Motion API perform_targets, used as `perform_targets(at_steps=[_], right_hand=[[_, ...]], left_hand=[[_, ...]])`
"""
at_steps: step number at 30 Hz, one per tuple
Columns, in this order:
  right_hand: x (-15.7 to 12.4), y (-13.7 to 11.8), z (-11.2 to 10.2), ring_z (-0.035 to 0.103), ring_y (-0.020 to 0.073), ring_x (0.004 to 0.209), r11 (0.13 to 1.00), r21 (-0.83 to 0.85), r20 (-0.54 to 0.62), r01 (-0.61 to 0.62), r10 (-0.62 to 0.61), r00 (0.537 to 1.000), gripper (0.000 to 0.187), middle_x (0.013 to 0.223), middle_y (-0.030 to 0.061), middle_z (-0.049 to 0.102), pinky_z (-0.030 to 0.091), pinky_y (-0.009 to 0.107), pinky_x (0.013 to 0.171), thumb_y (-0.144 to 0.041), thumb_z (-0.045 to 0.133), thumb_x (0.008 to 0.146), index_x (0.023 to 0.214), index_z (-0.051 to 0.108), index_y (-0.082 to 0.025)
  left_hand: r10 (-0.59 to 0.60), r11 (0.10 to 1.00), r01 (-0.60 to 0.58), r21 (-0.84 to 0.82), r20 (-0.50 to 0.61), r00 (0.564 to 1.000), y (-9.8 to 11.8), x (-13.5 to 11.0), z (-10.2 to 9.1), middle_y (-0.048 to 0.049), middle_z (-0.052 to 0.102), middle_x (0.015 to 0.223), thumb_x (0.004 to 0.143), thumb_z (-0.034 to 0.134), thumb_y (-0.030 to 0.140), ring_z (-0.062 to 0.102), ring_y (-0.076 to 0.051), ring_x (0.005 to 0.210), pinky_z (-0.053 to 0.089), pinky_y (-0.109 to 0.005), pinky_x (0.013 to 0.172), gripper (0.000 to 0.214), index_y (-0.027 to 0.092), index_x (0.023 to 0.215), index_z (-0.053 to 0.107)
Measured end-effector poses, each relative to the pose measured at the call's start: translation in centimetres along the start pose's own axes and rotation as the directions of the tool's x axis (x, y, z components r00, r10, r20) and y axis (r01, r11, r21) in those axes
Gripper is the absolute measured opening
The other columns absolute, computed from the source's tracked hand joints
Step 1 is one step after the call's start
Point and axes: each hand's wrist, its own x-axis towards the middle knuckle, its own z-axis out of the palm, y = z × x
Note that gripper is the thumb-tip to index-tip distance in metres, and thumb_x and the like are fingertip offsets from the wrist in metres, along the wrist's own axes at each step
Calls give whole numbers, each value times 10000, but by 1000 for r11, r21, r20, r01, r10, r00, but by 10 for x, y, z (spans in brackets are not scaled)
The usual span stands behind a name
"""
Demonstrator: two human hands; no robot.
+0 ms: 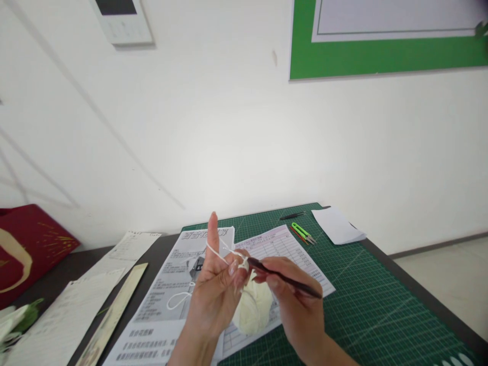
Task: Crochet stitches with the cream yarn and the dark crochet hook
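My left hand (213, 290) pinches a small piece of white crochet work (243, 263) between thumb and fingers. Its index finger points up, and white yarn (216, 252) runs around that finger down to the piece. In my right hand (295, 290) is a crochet hook with a dark brown handle (293, 282), held like a pen. The hook's tip meets the crochet work, though the fingers partly hide it. A cream ball of yarn (253, 310) lies below and behind both hands on the papers. A loop of yarn hangs left of my left wrist.
Printed sheets (160, 295) lie on a green cutting mat (366, 300). Green thread snips (303, 232), dark tweezers (293, 215) and white paper (337, 225) are at the back right. A ruler-like strip (114, 315), more papers and a red bag (34, 249) stand left. A white wall rises behind.
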Motion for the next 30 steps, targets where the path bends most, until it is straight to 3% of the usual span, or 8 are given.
perform_targets(at_steps=[2,4,9,13,18,30], right_hand=[[0,2,4,709,176,711,942,255,-18,-219,231,973,122,807,36,762,601,283,616,-237,691,788,899,743,-242],[0,3,7,713,158,691,837,429,19,-341,369,929,126,770,30,767,600,243,588,-275,732,751,866,745,-223],[4,1,5,701,122,614,709,554,73,-437,481,874,143,692,25,763,591,186,550,-226,791,681,808,740,-185],[7,-2,3,655,83,507,686,577,86,-443,489,868,142,597,-7,726,580,159,525,-203,811,655,765,732,-163],[7,-5,4,672,84,554,689,578,109,-437,466,878,103,664,-1,733,581,179,571,-283,704,790,803,695,-181],[9,-14,-2,639,103,661,847,442,72,-296,295,953,99,739,-11,665,580,236,642,-288,627,846,802,671,-211]], left_hand=[[4,1000,-4,10,10,1000,2,-1,-1,40,563,691,733,686,77,518,-89,623,419,-189,618,919,486,1401,205],[7,1000,-8,28,43,999,5,-2,0,45,554,661,754,674,112,502,-92,601,412,-201,612,889,491,1401,198],[-20,998,13,68,102,995,8,-5,-2,57,521,616,773,665,156,461,-88,567,383,-202,594,849,490,1402,203],[-15,993,-4,121,157,987,9,-6,-5,46,532,595,780,651,172,460,-111,572,373,-224,579,829,445,1422,204],[11,982,-57,178,247,969,8,-5,-8,43,528,566,807,619,216,407,-115,515,366,-255,574,755,431,1420,233],[4,989,-48,138,303,953,8,-4,-6,39,490,546,815,566,172,341,-117,509,335,-275,600,663,445,1375,342]])
